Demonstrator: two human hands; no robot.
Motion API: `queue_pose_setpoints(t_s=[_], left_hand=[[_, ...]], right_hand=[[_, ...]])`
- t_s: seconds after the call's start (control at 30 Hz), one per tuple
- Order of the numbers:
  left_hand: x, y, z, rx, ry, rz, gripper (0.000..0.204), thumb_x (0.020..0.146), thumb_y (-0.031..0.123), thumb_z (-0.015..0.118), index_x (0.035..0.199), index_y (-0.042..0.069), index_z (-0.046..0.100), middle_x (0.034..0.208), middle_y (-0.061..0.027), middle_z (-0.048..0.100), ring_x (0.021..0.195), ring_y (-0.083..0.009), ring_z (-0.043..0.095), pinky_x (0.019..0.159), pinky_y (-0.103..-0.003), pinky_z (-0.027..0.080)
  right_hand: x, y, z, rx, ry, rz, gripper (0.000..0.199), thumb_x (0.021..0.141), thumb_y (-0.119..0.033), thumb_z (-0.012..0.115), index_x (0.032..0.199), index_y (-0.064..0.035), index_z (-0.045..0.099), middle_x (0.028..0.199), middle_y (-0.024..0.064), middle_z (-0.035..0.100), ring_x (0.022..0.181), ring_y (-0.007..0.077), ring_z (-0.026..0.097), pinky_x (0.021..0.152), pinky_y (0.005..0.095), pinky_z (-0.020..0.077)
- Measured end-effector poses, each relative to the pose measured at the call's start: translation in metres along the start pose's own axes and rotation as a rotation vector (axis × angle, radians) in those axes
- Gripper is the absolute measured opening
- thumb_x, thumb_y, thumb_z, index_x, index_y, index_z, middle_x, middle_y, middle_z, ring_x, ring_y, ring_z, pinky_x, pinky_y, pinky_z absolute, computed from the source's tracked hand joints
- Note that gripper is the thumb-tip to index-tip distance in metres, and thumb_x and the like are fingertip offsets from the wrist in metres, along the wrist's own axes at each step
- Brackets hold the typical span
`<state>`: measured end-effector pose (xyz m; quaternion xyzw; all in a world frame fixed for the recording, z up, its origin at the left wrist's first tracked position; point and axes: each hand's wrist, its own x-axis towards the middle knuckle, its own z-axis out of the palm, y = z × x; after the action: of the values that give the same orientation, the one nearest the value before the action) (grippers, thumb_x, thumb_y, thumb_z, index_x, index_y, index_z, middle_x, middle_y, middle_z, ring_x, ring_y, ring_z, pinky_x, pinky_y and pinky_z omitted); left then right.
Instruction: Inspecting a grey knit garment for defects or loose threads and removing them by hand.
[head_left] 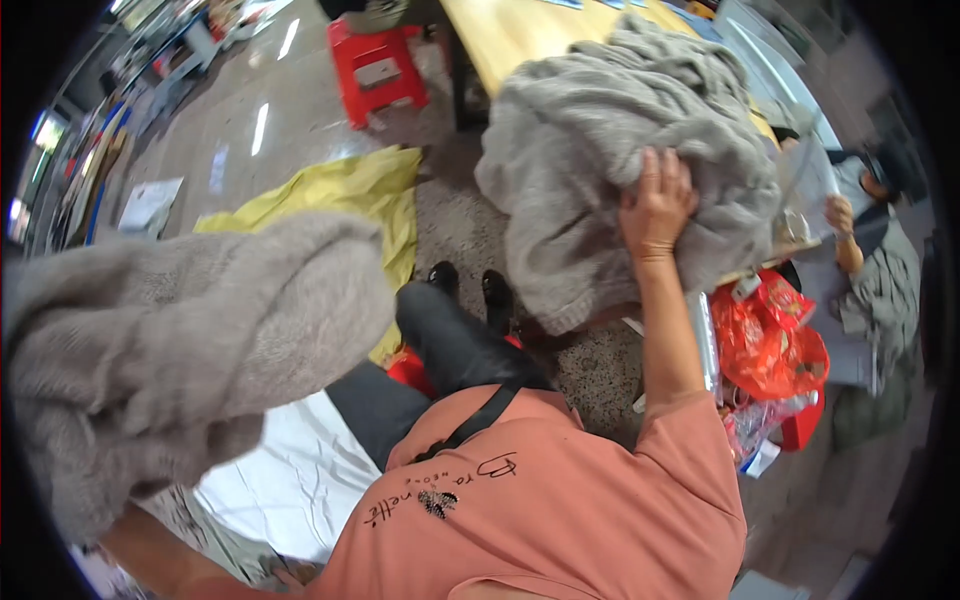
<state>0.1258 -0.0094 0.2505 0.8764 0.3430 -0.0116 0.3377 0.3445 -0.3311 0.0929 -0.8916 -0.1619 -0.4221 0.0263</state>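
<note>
In the head view, the right hand (655,205) lies spread, palm down, on a heap of grey fluffy knitted cloth (600,140) that hangs over the near edge of the pale wooden worktop (500,35); its fingers (668,168) are open and press into the pile rather than close round it. The left hand is hidden: only the left forearm (150,550) shows low at the near left, running up under a second bundle of beige-grey fluffy knitted cloth (180,340) held up off the floor, so I cannot tell how those fingers stand. Judging by this, one bundle is already lifted and the other still rests on the worktop, not yet gathered.

Around them lie a yellow sheet (340,195) and a white sheet (290,480) on the speckled floor, a red plastic stool (380,70) at the far side, and red plastic bags (770,340) near right, close beside the elbow. Another person (880,270) sits at far right.
</note>
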Motion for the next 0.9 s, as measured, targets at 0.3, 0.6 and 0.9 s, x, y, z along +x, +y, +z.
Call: queue_pose_setpoints(t_s=[0.3, 0.6, 0.9], left_hand=[[-0.043, -0.125, -0.059, -0.195, 0.104, -0.326, 0.049, 0.079, 0.032, 0.055, 0.117, 0.003, 0.045, 0.110, -0.0102, 0.051, 0.088, -0.0220, 0.052, 0.077, -0.033, 0.043], [-0.052, -0.213, -0.039, -0.487, -0.007, -0.375, 0.048, 0.081, 0.033, 0.054, 0.117, 0.004, 0.044, 0.105, -0.0103, 0.053, 0.080, -0.0213, 0.055, 0.071, -0.032, 0.045], [-0.073, -0.303, 0.078, -0.854, -0.272, -0.440, 0.047, 0.083, 0.035, 0.052, 0.117, 0.004, 0.044, 0.100, -0.0104, 0.055, 0.071, -0.0205, 0.058, 0.064, -0.031, 0.048]], right_hand=[[-0.001, -0.186, -0.112, 1.328, -0.430, -0.730, 0.093, 0.048, -0.006, 0.075, 0.129, -0.0045, 0.030, 0.132, 0.0198, 0.029, 0.121, 0.0366, 0.029, 0.099, 0.0420, 0.0268], [-0.082, -0.253, -0.102, 1.685, -0.845, -0.479, 0.023, 0.071, -0.016, 0.058, 0.090, -0.0019, 0.059, 0.083, 0.0120, 0.060, 0.078, 0.0263, 0.057, 0.074, 0.0329, 0.0440], [-0.069, -0.080, -0.089, 0.404, -1.058, -0.846, 0.018, 0.059, -0.001, 0.055, 0.077, -0.0023, 0.054, 0.077, 0.0151, 0.058, 0.069, 0.0325, 0.057, 0.061, 0.0393, 0.0462]])
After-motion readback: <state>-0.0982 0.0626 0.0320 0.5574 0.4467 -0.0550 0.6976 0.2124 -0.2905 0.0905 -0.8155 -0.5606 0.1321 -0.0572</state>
